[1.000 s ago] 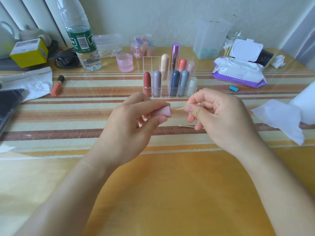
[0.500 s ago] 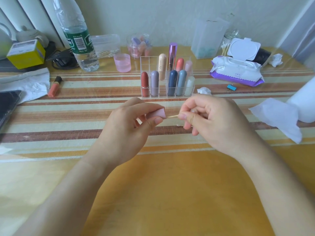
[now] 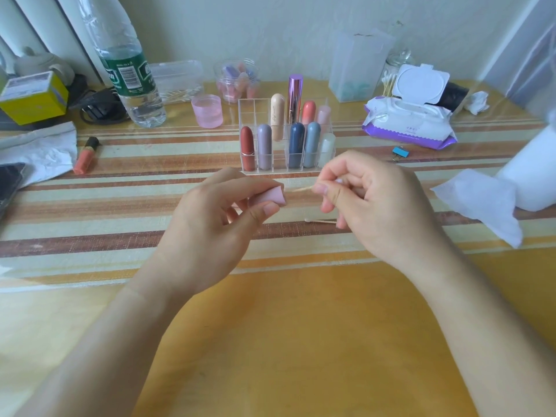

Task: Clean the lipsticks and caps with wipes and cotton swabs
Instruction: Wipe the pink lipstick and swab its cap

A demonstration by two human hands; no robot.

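Pink lipstick cap (image 3: 270, 198), pinched by the left hand (image 3: 207, 233) at 6 o'clock of the acrylic lipstick rack (image 3: 285, 136), faces 3 o'clock, where the right hand (image 3: 376, 206) pinches a cotton swab (image 3: 302, 189), tip edged nearer but still just outside the mouth, so interior swabbing looks about to begin.

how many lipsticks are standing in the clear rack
9. Front row, left to right: red, lilac, navy, grey-blue, white. Back row: beige, metallic purple, coral, pale pink. More may be hidden behind the front ones.
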